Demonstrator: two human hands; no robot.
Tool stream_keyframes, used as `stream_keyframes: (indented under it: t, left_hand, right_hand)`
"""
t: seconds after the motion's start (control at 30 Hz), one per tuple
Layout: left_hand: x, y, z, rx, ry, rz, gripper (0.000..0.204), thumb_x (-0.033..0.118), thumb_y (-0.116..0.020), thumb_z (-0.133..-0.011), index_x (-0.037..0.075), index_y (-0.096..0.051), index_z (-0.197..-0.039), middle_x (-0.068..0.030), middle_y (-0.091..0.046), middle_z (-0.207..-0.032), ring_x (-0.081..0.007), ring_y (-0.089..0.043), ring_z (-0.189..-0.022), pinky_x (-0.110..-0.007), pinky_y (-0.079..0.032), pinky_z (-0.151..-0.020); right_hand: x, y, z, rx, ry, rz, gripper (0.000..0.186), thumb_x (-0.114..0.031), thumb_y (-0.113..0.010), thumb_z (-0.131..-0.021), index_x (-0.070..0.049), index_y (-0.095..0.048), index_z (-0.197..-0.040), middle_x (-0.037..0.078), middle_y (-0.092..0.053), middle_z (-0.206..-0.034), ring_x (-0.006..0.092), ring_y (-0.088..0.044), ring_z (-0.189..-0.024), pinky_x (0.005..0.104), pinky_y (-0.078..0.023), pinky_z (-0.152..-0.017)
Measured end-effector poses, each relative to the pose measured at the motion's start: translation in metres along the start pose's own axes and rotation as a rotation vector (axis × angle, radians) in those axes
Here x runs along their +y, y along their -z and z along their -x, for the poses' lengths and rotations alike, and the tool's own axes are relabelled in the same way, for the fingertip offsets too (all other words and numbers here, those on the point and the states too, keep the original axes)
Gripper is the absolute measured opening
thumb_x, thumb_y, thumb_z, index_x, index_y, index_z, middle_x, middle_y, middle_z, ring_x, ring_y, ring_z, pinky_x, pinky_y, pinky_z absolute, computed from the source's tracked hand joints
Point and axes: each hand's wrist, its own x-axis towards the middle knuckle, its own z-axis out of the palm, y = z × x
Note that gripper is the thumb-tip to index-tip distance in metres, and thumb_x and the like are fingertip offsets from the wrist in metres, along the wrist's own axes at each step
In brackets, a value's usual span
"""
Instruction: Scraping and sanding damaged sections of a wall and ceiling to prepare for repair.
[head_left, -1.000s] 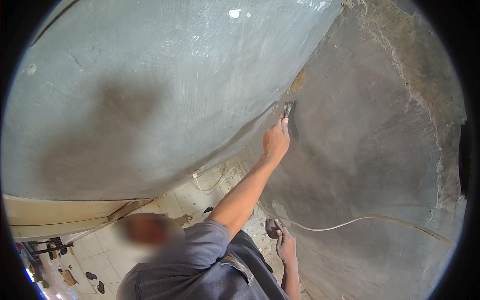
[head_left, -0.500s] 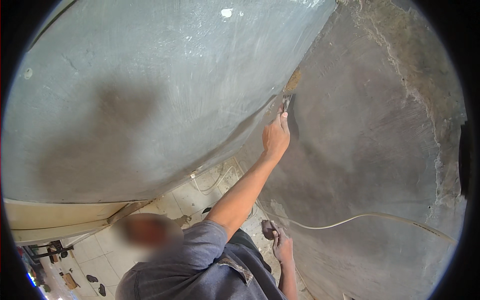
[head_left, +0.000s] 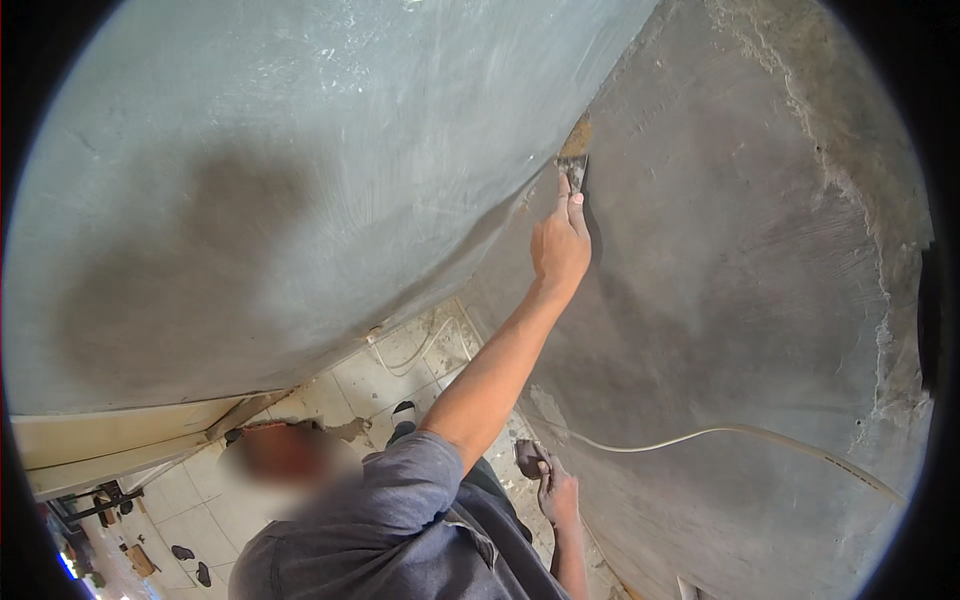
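Note:
My left hand [head_left: 562, 235] is stretched up to the right wall, closed on a putty knife [head_left: 574, 165]. Its metal blade lies against the grey plaster at the lower edge of an ochre patch [head_left: 580, 135], beside the corner. Lower down, my right hand [head_left: 558, 493] grips a small dark grey flat piece [head_left: 528, 457], perhaps a scraper or plate; its exact kind is unclear. My left forearm crosses in front of the floor and wall.
Pale grey wall [head_left: 380, 120] fills the upper left, darker wall [head_left: 740, 290] the right, crossed by a hose [head_left: 800, 450]. Below are floor tiles [head_left: 370, 375], a cream panel [head_left: 120, 430], dark sandals [head_left: 183, 553] and a blurred reddish shape [head_left: 280, 455].
My left hand and the knife have moved up along the corner to the ochre patch. My right hand has shifted slightly left, still holding the dark piece.

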Motion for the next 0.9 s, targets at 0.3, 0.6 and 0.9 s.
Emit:
stream_keyframes:
  t: [0.3,0.6,0.9]
  left_hand:
    - [0.004,0.012,0.006,-0.185,0.067,-0.073,0.047,0.031,-0.045,-0.104,0.003,-0.051,-0.141,-0.0236,-0.068,-0.075,-0.0398,-0.068,-0.071,-0.047,-0.051,-0.064]
    - [-0.007,0.035,0.002,-0.308,0.604,0.47,0.053,0.042,-0.039,-0.105,-0.002,-0.062,-0.122,-0.013,-0.061,-0.062,-0.0253,-0.06,-0.056,-0.039,-0.046,-0.053]
    - [-0.122,0.126,0.182,-0.766,0.613,0.517,0.05,0.047,-0.043,-0.105,0.0,-0.063,-0.101,-0.0052,-0.057,-0.081,-0.0099,-0.052,-0.061,-0.027,-0.043,-0.052]
  right_hand:
    - [0.01,0.002,-0.019,-0.096,0.027,0.135,0.02,-0.024,-0.052,-0.101,-0.006,-0.059,-0.109,0.029,-0.063,-0.08,0.0487,-0.062,-0.077,0.0546,-0.047,-0.062]
    - [-0.028,0.008,-0.037,0.117,0.088,-0.052,0.026,-0.024,-0.05,-0.102,-0.009,-0.061,-0.12,0.029,-0.063,-0.088,0.0487,-0.062,-0.082,0.0517,-0.049,-0.066]
    - [-0.042,-0.027,-0.049,0.31,-0.22,-0.978,0.043,-0.035,-0.046,-0.106,0.001,-0.059,-0.124,0.007,-0.065,-0.096,0.014,-0.063,-0.08,0.03,-0.055,-0.066]
